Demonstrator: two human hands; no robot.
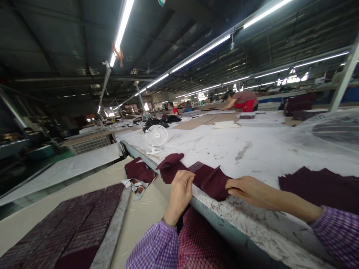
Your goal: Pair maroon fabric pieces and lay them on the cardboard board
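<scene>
Near the edge of the white-covered table (269, 153), my right hand (246, 189) pinches the right end of a maroon cloth piece (209, 180). My left hand (181, 186) has its fingers closed at a maroon piece (171, 164) whose upper part curls up and leans left. The cloth between my hands lies over the table edge, with a fold standing up near its right part and a speckled strip at its top. To the right, a fanned pile of maroon pieces (316, 183) lies on the table.
A small white fan (156, 135) stands by the table edge. Maroon scraps (139, 170) lie left of my left hand. Rows of stacked maroon pieces (81, 220) fill a surface at the lower left. Clear plastic (331, 130) covers something at the right. People work farther back.
</scene>
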